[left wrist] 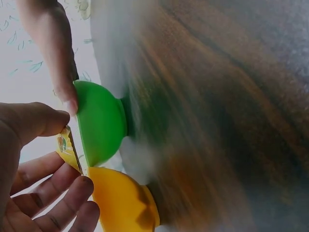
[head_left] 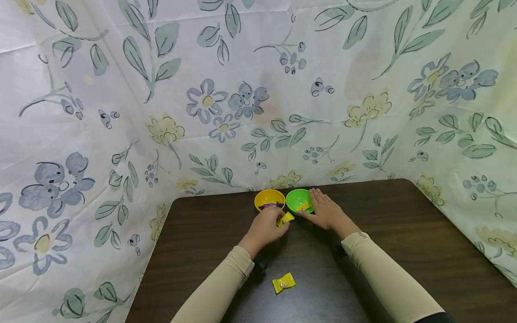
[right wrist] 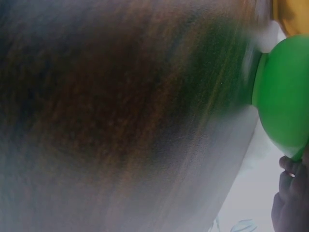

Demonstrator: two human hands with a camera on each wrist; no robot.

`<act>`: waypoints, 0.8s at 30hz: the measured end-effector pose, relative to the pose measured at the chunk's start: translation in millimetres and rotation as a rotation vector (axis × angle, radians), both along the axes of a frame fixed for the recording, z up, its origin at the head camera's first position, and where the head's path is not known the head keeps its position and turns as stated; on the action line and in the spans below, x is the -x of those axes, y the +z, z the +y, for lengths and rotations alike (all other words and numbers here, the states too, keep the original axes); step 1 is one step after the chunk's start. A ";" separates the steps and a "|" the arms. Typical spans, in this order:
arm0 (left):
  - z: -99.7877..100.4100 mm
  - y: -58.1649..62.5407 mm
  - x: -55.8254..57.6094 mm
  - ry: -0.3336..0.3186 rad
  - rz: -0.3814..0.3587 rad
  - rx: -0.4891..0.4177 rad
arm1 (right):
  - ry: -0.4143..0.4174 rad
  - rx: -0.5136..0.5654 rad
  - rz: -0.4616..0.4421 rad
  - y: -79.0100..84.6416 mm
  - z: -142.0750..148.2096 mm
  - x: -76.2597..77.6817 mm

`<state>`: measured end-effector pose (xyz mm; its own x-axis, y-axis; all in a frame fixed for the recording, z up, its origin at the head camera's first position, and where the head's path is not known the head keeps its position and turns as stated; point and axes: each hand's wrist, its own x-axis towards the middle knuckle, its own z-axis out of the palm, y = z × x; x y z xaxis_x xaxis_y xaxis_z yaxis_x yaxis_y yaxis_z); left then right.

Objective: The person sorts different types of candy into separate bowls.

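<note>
My left hand pinches a yellow-wrapped candy between thumb and fingers, just in front of the two bowls. In the left wrist view this candy is beside the rim of the green bowl. My right hand rests against the right side of the green bowl, fingers extended along its rim. Yellow-wrapped candy lies inside that bowl. Left of it stands a yellow-orange bowl with purple-wrapped pieces in it, partly hidden by my left hand.
Another yellow-wrapped candy lies on the dark wooden table, nearer me, between my forearms. A floral cloth hangs behind the table and along its sides. Both bowls stand close to the far edge.
</note>
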<state>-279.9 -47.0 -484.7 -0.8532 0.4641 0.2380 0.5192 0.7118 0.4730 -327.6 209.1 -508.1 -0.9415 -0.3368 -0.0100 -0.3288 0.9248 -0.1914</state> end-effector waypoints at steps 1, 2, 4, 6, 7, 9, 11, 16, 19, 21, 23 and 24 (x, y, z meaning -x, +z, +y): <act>0.2 1.0 0.8 -0.001 0.004 0.000 | 0.000 0.001 0.001 0.2 -0.1 0.2; 0.4 2.0 1.4 -0.001 0.006 0.000 | 0.000 0.001 0.001 0.4 -0.1 0.4; 1.0 3.4 2.6 -0.002 0.004 -0.001 | -0.001 -0.001 0.000 0.6 -0.1 0.6; 1.9 4.2 4.1 -0.001 0.001 0.001 | -0.001 -0.003 -0.001 0.5 -0.1 0.7; 2.3 4.3 4.8 -0.001 -0.002 0.002 | -0.001 -0.005 -0.002 0.5 -0.1 0.6; 3.6 4.5 6.2 -0.002 -0.003 0.006 | 0.001 -0.006 -0.006 0.4 -0.2 0.5; 5.0 4.7 7.6 -0.004 -0.001 0.008 | 0.003 -0.006 -0.011 0.5 -0.5 0.0; 8.3 6.0 13.1 -0.010 0.003 0.014 | 0.006 -0.001 -0.011 0.6 -1.3 -0.5; 10.3 6.5 17.3 -0.012 0.003 0.019 | 0.004 -0.004 -0.006 0.0 -1.0 0.2; 11.2 6.8 19.7 -0.015 -0.002 0.014 | 0.003 -0.007 -0.007 -0.3 -0.5 0.8; 12.6 7.6 21.4 -0.019 -0.009 0.000 | 0.002 -0.008 -0.006 -0.6 0.0 1.2; 13.3 7.8 22.0 -0.022 -0.017 -0.013 | 0.002 -0.006 -0.007 -0.6 0.2 1.3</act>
<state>-301.9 -33.7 -476.9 -0.8467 0.4801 0.2295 0.5266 0.6942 0.4907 -328.9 209.3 -508.7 -0.9407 -0.3386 -0.0184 -0.3294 0.9252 -0.1884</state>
